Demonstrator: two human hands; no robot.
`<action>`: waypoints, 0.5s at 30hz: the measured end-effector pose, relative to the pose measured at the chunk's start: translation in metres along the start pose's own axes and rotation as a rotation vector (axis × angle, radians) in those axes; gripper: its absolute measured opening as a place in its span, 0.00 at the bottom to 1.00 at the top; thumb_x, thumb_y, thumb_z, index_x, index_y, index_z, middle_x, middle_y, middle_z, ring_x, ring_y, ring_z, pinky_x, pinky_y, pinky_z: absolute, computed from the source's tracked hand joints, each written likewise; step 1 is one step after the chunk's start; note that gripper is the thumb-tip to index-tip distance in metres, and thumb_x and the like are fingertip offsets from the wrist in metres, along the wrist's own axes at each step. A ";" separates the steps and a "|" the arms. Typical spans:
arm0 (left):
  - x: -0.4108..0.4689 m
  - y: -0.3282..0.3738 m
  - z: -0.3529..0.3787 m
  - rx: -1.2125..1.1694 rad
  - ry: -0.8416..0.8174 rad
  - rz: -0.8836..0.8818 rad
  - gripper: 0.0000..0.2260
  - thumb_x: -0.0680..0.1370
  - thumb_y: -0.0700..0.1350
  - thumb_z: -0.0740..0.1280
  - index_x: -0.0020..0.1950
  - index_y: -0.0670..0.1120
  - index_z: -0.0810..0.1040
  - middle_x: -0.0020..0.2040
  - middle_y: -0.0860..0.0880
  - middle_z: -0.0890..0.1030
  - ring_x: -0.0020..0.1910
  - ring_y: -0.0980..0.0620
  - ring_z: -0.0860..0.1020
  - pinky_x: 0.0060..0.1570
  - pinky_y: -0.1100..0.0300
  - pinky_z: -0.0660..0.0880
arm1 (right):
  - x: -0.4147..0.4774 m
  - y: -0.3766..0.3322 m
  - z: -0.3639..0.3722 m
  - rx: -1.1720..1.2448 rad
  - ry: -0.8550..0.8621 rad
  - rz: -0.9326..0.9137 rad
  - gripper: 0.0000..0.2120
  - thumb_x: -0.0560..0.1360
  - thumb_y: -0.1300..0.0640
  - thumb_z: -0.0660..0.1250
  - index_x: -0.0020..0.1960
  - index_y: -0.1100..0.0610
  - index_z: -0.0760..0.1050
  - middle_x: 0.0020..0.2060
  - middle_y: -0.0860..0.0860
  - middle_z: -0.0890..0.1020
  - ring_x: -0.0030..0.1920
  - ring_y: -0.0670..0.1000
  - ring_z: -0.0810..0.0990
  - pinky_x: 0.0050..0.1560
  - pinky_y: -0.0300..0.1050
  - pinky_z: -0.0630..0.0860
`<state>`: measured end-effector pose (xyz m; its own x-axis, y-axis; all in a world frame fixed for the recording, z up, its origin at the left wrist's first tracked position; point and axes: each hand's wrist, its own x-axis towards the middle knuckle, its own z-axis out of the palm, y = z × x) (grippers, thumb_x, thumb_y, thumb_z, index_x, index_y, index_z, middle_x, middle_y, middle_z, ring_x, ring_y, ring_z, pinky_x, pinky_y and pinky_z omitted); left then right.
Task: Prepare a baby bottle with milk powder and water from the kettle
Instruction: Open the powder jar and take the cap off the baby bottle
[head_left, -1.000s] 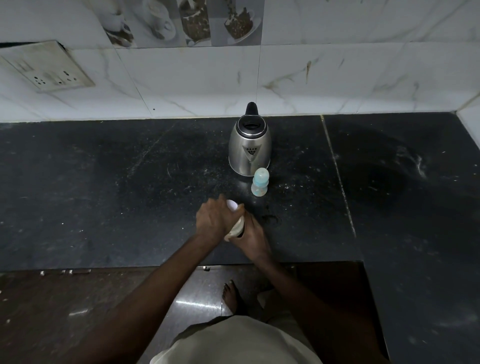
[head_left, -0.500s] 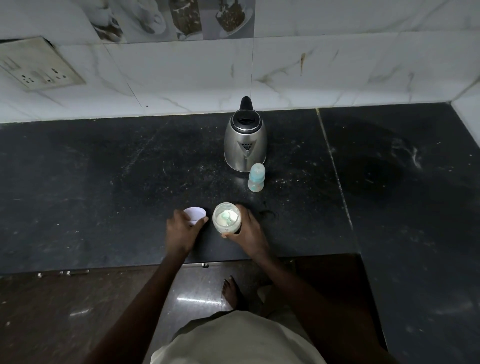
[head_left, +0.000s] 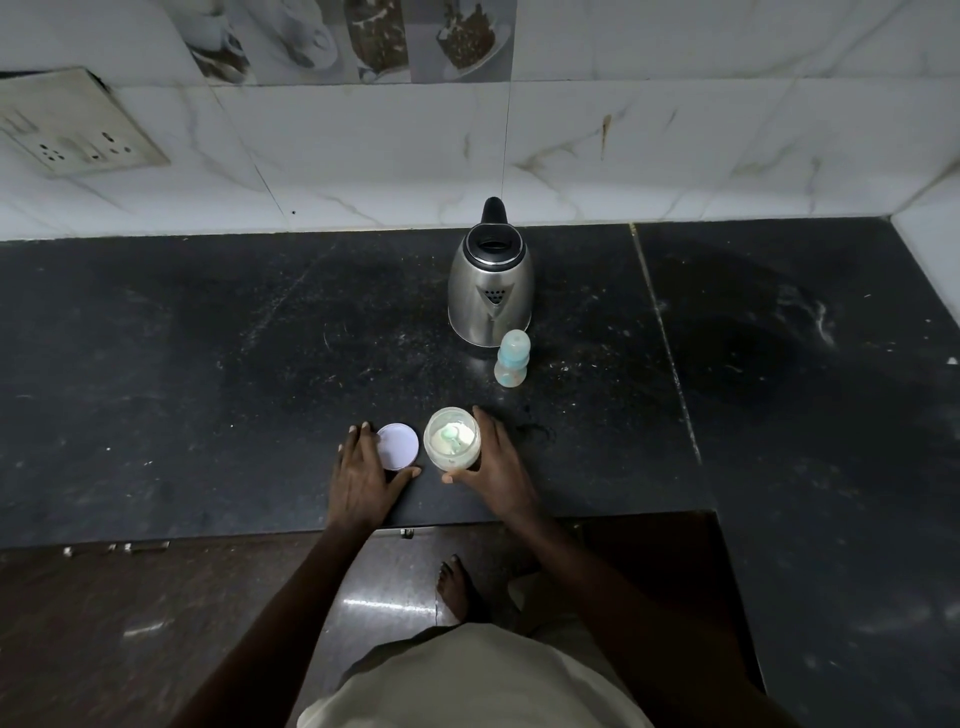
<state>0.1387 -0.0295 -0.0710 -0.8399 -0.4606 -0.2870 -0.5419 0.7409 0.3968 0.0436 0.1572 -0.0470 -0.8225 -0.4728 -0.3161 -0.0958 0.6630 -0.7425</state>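
Note:
An open jar of milk powder (head_left: 451, 439) stands near the front edge of the black counter (head_left: 208, 364), with a pale green scoop lying in the powder. My right hand (head_left: 496, 470) wraps the jar's right side. The jar's white lid (head_left: 397, 446) lies flat just left of it, and my left hand (head_left: 363, 475) rests over the lid's left edge, fingers spread. Behind them a small baby bottle (head_left: 512, 366) with a blue-green cap stands upright. A steel kettle (head_left: 491, 288) with a black handle stands right behind the bottle, its lid open.
A white marble-tiled wall (head_left: 571, 145) runs along the back of the counter, with a socket panel (head_left: 72, 124) at the left. The counter turns toward me along the right side. Below the front edge are a dark floor and my bare foot (head_left: 457, 590).
The lid came off the jar. My left hand carried it left and laid it flat on the counter, while my right hand kept hold of the jar, now set upright.

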 end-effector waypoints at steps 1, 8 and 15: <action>0.000 -0.002 0.000 -0.033 0.009 0.003 0.45 0.78 0.61 0.71 0.81 0.34 0.56 0.83 0.37 0.61 0.85 0.41 0.55 0.83 0.47 0.52 | 0.000 0.002 0.000 0.004 0.007 -0.001 0.55 0.66 0.56 0.85 0.84 0.56 0.56 0.81 0.54 0.62 0.81 0.53 0.63 0.77 0.45 0.64; -0.001 0.004 -0.010 -0.365 0.198 0.020 0.24 0.82 0.49 0.56 0.74 0.36 0.69 0.74 0.37 0.73 0.74 0.35 0.71 0.74 0.37 0.67 | -0.002 0.020 -0.029 -0.273 0.071 -0.181 0.49 0.70 0.54 0.82 0.84 0.54 0.60 0.82 0.52 0.62 0.82 0.52 0.62 0.78 0.53 0.68; 0.016 0.047 -0.018 -0.453 0.275 0.128 0.24 0.85 0.51 0.54 0.74 0.37 0.70 0.74 0.41 0.73 0.73 0.44 0.71 0.72 0.47 0.70 | 0.034 0.013 -0.087 -0.313 0.394 -0.092 0.37 0.76 0.53 0.77 0.80 0.59 0.66 0.77 0.56 0.70 0.76 0.56 0.71 0.71 0.54 0.75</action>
<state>0.0993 -0.0106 -0.0415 -0.8440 -0.5363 0.0027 -0.3425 0.5429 0.7668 -0.0342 0.2004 -0.0161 -0.9460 -0.3223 0.0339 -0.2913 0.7998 -0.5248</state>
